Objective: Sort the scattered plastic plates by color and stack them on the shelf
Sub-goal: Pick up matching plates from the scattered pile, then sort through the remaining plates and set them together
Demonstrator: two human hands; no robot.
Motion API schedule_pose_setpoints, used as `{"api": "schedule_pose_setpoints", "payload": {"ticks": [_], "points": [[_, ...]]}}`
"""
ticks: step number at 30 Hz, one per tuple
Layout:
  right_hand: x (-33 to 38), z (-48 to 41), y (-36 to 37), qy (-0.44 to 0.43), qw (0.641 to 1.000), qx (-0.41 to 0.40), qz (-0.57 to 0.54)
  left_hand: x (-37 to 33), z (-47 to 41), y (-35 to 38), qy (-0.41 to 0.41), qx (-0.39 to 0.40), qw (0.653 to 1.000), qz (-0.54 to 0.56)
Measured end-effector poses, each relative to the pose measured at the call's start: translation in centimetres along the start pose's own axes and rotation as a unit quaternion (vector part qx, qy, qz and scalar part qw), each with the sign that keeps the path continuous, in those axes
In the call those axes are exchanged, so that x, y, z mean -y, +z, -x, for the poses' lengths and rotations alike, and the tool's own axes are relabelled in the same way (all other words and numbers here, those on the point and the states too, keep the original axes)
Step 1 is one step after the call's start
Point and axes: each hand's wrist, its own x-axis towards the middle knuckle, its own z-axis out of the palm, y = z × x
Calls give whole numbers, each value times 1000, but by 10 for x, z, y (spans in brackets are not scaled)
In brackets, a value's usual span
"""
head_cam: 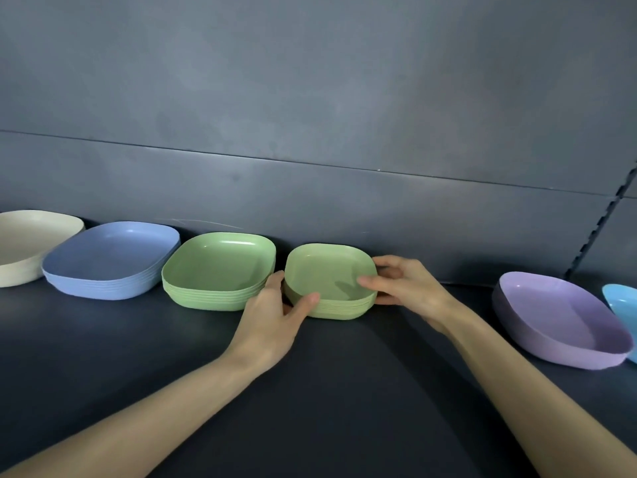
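On the dark shelf (344,391), my left hand (272,315) and right hand (406,288) grip the small green stack (327,274), fingers (389,262) curled, likely squaring it.

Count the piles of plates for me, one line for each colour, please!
Cream pile: 1
Blue pile: 1
Green: 2, big green pile and small green pile
Purple pile: 1
Light blue pile, cut off at the edge: 1
Total: 6
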Motion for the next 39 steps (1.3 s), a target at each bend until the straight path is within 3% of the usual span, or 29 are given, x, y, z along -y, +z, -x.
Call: {"api": "schedule_pose_setpoints", "payload": {"ticks": [7, 24, 33, 36, 39], "points": [[1, 5, 3, -9, 999, 32, -17, -1, 1, -6, 11, -41, 999, -2], [-2, 4, 9, -30, 1000, -4, 4, -2, 2, -10, 36, -66, 995, -71], [10, 8, -6, -19, 988, -32, 153, -10, 3, -25, 119, -109, 958, -236], [16, 15, -21, -37, 961, -54, 268, -25, 1, -21, 168, -79, 946, -264], [26, 29, -44, -43, 924, -76, 373, -50, -11, -9, 226, 2, 922, -314]]}}
